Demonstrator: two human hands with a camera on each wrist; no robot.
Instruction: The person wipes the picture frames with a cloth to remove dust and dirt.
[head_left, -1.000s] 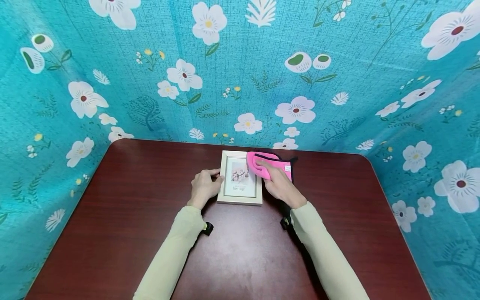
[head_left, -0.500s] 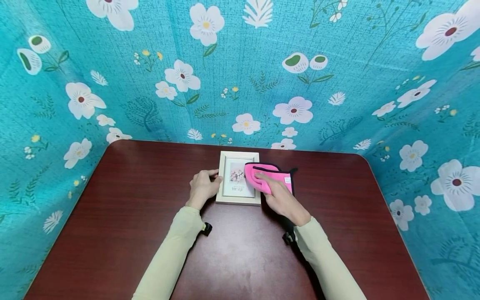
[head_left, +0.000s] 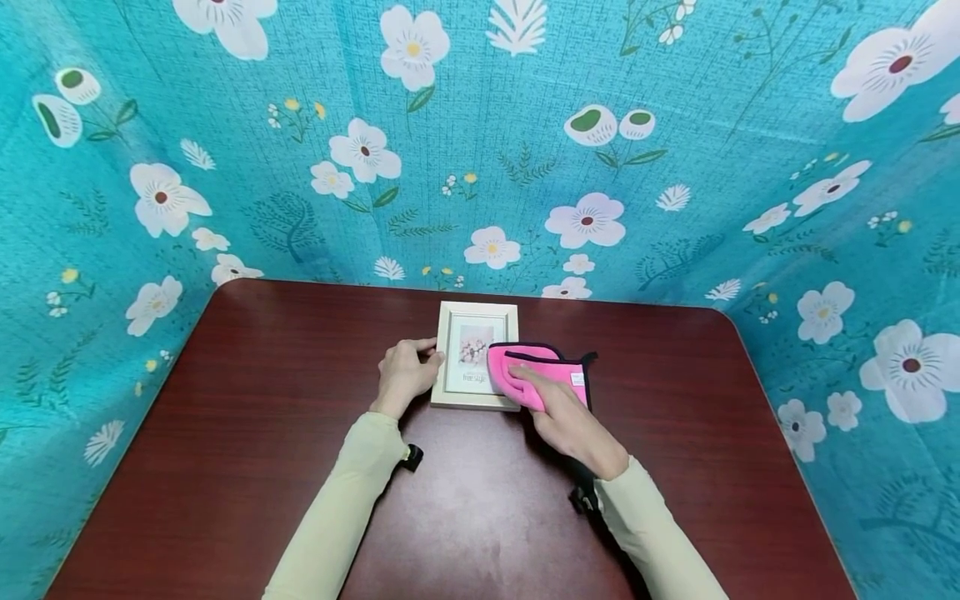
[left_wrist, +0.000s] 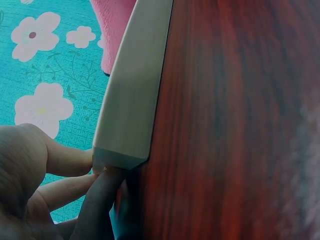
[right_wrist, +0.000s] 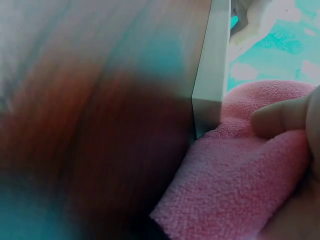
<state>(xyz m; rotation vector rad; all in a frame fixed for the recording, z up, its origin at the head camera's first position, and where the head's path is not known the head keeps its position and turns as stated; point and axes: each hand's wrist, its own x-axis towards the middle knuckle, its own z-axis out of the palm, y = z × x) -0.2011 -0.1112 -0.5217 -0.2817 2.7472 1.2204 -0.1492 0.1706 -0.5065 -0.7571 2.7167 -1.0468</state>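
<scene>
A pale picture frame (head_left: 471, 367) with a pink blossom print lies on the dark red-brown table. My left hand (head_left: 406, 377) holds its left edge between thumb and fingers; the left wrist view shows those fingertips at the frame's side (left_wrist: 127, 110). In my right hand (head_left: 573, 421) is a folded pink cleaning cloth (head_left: 561, 374) with black edging, a white tag and a small black loop. The cloth overlaps the lower right part of the frame and wraps its corner in the right wrist view. The thumb (right_wrist: 282, 117) presses on the cloth's fold.
The table (head_left: 292, 358) has rounded back corners. A turquoise floral curtain (head_left: 465, 150) hangs behind it and along both sides. Black wrist straps with cameras (head_left: 412, 457) sit at both sleeves.
My right hand has slid the cloth down along the frame's right side, from the upper right corner toward the lower right. The left hand stays at the left edge.
</scene>
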